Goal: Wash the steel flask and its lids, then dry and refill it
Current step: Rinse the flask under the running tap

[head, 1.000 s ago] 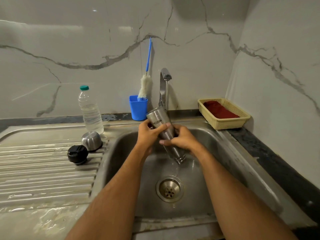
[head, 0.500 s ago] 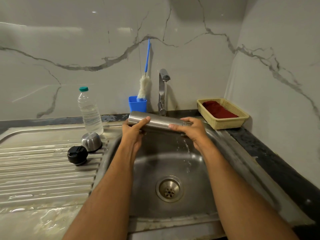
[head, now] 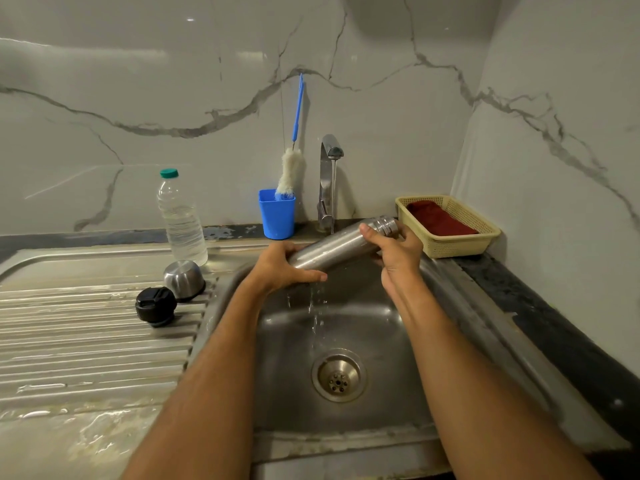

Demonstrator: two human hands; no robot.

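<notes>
Both hands grasping the steel flask (head: 341,247) over the sink (head: 460,289): left hand (head: 287,270) wraps the base, right hand (head: 393,249) the neck, long axis tilted, mouth up-right, tap (head: 330,150) stream hitting mid-body

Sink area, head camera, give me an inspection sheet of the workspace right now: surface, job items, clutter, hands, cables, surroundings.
Surface: steel sink with wet ribbed drainboard; water falls toward the drain.
Job's things: steel flask held tilted over the basin, open neck up to the right; steel cap and black lid on the drainboard; tap running.
Clutter: plastic water bottle, blue cup holding a bottle brush, basket with a red cloth.
Hands: left hand grips the flask's base end, right hand grips near its neck.
Cables: nothing seen.
Surroundings: marble-look wall, dark counter edge.
</notes>
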